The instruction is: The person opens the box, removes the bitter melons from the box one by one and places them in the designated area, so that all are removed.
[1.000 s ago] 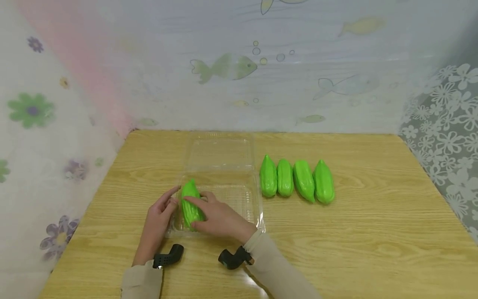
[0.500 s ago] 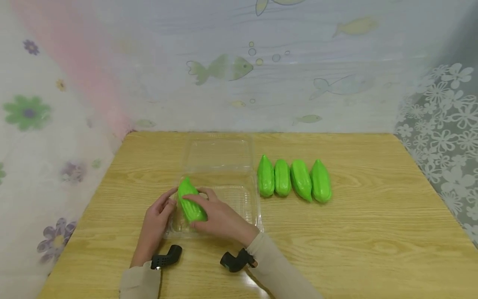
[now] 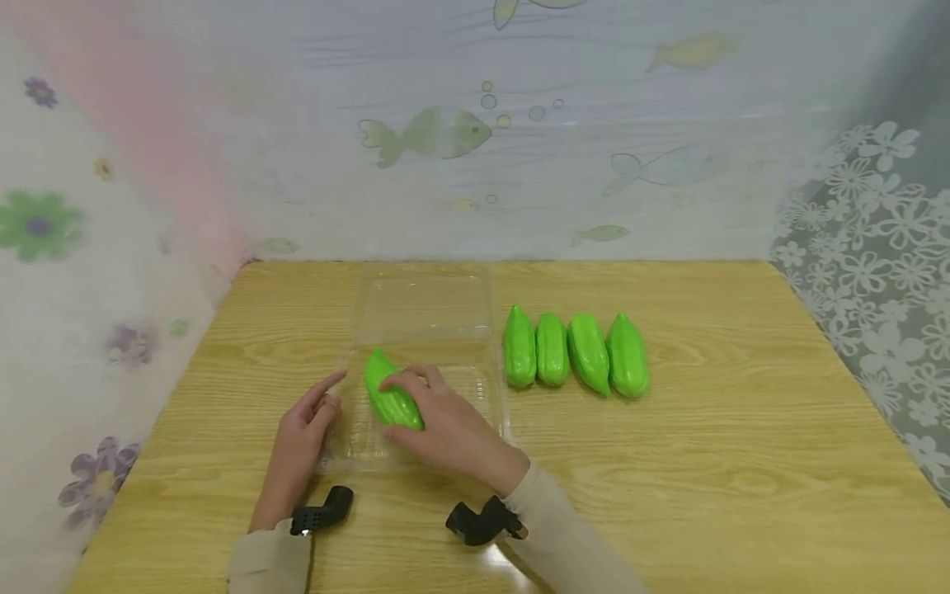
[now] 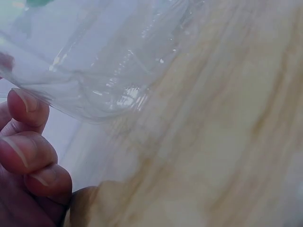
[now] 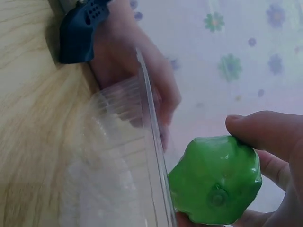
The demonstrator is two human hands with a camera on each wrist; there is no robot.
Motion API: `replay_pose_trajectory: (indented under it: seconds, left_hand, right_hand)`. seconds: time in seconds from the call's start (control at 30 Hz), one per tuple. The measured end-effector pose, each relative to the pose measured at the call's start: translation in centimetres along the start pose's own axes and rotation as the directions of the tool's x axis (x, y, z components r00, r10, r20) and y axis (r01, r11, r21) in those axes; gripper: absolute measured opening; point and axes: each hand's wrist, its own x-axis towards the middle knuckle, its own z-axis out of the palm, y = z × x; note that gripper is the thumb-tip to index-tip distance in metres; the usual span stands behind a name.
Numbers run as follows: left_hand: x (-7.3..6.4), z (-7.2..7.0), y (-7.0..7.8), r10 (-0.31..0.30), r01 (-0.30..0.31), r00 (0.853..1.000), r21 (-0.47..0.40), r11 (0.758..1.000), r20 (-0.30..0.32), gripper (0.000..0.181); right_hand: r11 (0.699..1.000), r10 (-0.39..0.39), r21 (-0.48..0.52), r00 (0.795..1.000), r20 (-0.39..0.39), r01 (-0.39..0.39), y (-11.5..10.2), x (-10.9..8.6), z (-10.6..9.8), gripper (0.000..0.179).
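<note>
A glossy bright green ridged toy vegetable (image 3: pixel 393 400), pointed at one end, is held tilted above the clear plastic clamshell container (image 3: pixel 475 388). My right hand (image 3: pixel 453 421) grips it from the right, thumb on the near side and fingers on the far side. In the right wrist view the vegetable's blunt end (image 5: pixel 218 182) faces the camera, over the container's rim (image 5: pixel 154 127). At the container's left side, my left hand (image 3: pixel 300 429) holds the rim with its fingertips. The left wrist view shows curled fingers (image 4: pixel 28 151) against the plastic edge (image 4: pixel 90 118).
Several matching green vegetables (image 3: pixel 552 351) lie in a row right of the container. Its lid (image 3: pixel 423 301) is folded back flat towards the far edge of the wooden table (image 3: pixel 705 462). A patterned curtain (image 3: pixel 416 206) hangs behind the table.
My right hand has moved slightly right with the green toy vegetable, lifting and tilting it further. My left hand stays by the container's left edge. The whole scene shifts slightly left in view.
</note>
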Motion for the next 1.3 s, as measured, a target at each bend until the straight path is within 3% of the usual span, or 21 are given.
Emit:
replay_pose_trajectory:
  seconds: [0.3, 0.57, 0.83, 1.0, 1.17, 1.3]
  left_hand:
    - [0.1, 0.0, -0.2, -0.001, 0.001, 1.000, -0.023, 1.000, 0.001, 0.036]
    - [0.0, -0.1, -0.1, 0.001, -0.001, 1.000, -0.027, 1.000, 0.004, 0.035]
    - [0.0, -0.1, 0.0, 0.027, -0.026, 0.999, -0.010, 1.000, 0.019, 0.036]
    - [0.1, -0.1, 0.0, 0.024, -0.023, 0.999, -0.053, 0.998, 0.030, 0.037]
    - [0.1, -0.1, -0.1, 0.013, -0.011, 0.999, -0.058, 0.998, 0.030, 0.037]
    - [0.1, -0.1, -0.2, 0.021, -0.019, 0.999, -0.051, 0.998, 0.031, 0.037]
  right_hand:
    - [0.992, -0.040, 0.124, 0.999, 0.008, 0.039, 1.8, -0.6, -2.2, 0.039]
    - [0.955, 0.018, 0.295, 1.000, 0.026, -0.025, 2.5, -1.6, -5.3, 0.037]
    - [0.933, 0.046, 0.359, 0.997, -0.059, -0.022, 3.9, -2.3, -7.9, 0.034]
    - [0.907, 0.066, 0.420, 0.994, -0.090, -0.022, 3.7, -3.0, -9.7, 0.035]
    - [0.914, 0.110, 0.404, 0.985, -0.132, -0.048, 3.3, -3.9, -11.6, 0.035]
    - [0.917, 0.133, 0.396, 0.975, -0.177, -0.052, 5.0, -4.2, -12.2, 0.035]
